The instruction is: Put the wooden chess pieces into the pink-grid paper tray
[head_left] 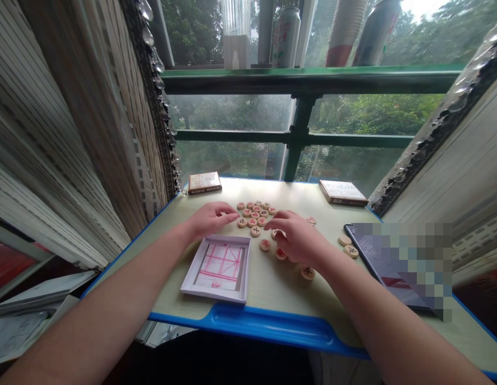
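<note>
Several round wooden Chinese chess pieces (252, 222) with red or black characters lie in a loose cluster mid-table. My left hand (213, 218) is at the cluster's left edge, fingers slightly bent and apart, fingertips close to the nearest pieces. Over the right side of the cluster hovers my right hand (293, 233), its fingers curved downward and spread. It partly hides some pieces, and I see none held in it. A red-marked piece (265, 245) lies just below its fingers. Nearer to me, a black-marked piece (307, 272) sits beside my right wrist.
An open shallow box (186, 289) with a folded red-lined sheet inside lies front left. Two small boxes, one left (205, 182) and one right (343, 192), stand at the back. On the right are a tablet (366, 251) and two more pieces (351, 251). The table has a blue rim (184, 320).
</note>
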`<move>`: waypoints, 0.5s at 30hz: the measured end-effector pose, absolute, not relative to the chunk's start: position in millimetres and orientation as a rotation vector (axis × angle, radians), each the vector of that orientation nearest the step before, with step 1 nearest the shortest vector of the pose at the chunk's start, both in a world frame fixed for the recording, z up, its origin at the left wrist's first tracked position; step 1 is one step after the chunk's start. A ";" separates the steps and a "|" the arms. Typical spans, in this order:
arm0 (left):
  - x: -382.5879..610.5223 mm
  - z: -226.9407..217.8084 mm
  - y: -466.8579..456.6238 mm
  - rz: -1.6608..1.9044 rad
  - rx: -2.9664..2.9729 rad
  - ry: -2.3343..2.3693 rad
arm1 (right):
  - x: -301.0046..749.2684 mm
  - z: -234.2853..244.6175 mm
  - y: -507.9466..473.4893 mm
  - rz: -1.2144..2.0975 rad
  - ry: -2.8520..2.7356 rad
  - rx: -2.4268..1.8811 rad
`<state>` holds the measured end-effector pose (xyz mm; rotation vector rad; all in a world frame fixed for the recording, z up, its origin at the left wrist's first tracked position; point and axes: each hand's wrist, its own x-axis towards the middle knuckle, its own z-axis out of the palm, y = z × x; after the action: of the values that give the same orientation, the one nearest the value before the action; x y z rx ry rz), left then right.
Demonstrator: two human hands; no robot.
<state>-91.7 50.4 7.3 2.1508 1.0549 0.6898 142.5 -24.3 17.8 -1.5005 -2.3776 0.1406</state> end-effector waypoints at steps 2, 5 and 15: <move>-89.0 6.7 49.9 0.660 2.139 0.949 | 143.8 14.8 -20.2 0.088 -2.336 -1.532; -85.1 3.0 50.8 0.588 2.016 0.867 | 142.9 8.1 -14.5 0.077 -2.391 -1.481; -89.3 -16.4 87.2 0.866 1.971 1.123 | 129.6 1.7 -11.3 0.145 -2.404 -1.461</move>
<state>-89.3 87.2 -16.4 1.9713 1.1233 0.8660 129.6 -11.3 1.7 -1.4612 -2.4042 0.1454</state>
